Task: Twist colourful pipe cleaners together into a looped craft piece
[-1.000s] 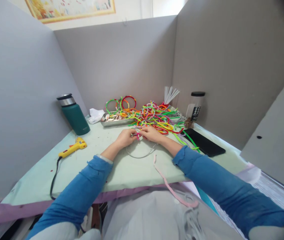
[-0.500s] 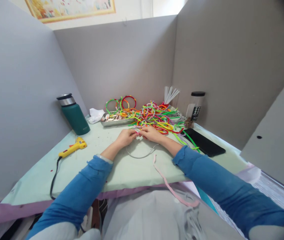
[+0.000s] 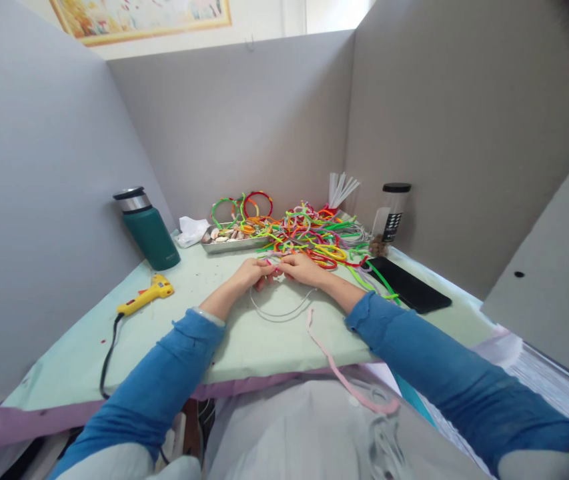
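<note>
My left hand (image 3: 253, 273) and my right hand (image 3: 302, 269) meet fingertip to fingertip above the middle of the table. Both are closed in a pinch on a thin pale wire hoop (image 3: 289, 314), whose lower arc hangs towards me below the fingers. A bit of bright pink shows at the fingertips, too small to make out. Nearer me, a pale pink fuzzy strip (image 3: 333, 365) runs over the table edge onto my lap, touched by neither hand. Just beyond my hands lies a heap of coloured fuzzy stems (image 3: 309, 230).
At left stand a teal bottle (image 3: 151, 237) and a yellow glue gun (image 3: 145, 295) with its cord. A metal tray (image 3: 237, 246) of shells is at the back, with coloured rings (image 3: 259, 194) behind. A black phone (image 3: 409, 285) and a clear jar (image 3: 391, 217) are at right.
My left hand has shifted slightly, its fingers now turned differently at the pinch. The wire hoop's arc has moved a little. My right hand stays nearly still.
</note>
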Demonstrator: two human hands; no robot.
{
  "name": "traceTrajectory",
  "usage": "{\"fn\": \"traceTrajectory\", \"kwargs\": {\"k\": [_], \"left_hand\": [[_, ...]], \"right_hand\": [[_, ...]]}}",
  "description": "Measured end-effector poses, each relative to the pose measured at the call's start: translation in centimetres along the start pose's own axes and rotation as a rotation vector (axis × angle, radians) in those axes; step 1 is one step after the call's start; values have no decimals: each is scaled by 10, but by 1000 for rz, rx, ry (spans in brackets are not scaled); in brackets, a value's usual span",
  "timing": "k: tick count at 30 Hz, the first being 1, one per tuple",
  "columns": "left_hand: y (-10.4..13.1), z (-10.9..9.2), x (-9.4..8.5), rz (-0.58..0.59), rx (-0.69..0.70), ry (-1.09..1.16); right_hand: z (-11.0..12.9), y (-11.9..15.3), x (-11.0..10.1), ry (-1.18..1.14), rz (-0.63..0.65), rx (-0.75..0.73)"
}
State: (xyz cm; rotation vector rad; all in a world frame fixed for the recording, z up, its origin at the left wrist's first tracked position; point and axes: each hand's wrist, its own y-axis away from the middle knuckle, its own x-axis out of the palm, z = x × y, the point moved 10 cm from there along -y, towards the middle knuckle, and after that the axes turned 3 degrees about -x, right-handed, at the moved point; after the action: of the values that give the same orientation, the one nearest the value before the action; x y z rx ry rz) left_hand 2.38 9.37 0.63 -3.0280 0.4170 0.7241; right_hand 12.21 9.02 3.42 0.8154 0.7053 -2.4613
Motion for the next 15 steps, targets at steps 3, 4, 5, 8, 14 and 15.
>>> {"fn": "traceTrajectory", "kwargs": {"k": [3, 4, 5, 8, 14, 15], "left_hand": [[2, -2, 1, -5, -3, 26], [3, -3, 1, -9, -5, 38], [4, -5, 2, -11, -10, 51], [6, -6, 3, -6, -29, 100], [8, -5, 8, 85, -70, 241], [8, -3, 9, 104, -91, 266]], "right_hand": [[1, 0, -1, 3, -3, 2], [1, 0, -1, 1, -5, 2], [1, 0, -1, -1, -6, -1], [3, 0, -1, -10, -13, -29], [9, 1, -3, -21, -50, -113], [10, 1, -3, -15, -58, -122]]}}
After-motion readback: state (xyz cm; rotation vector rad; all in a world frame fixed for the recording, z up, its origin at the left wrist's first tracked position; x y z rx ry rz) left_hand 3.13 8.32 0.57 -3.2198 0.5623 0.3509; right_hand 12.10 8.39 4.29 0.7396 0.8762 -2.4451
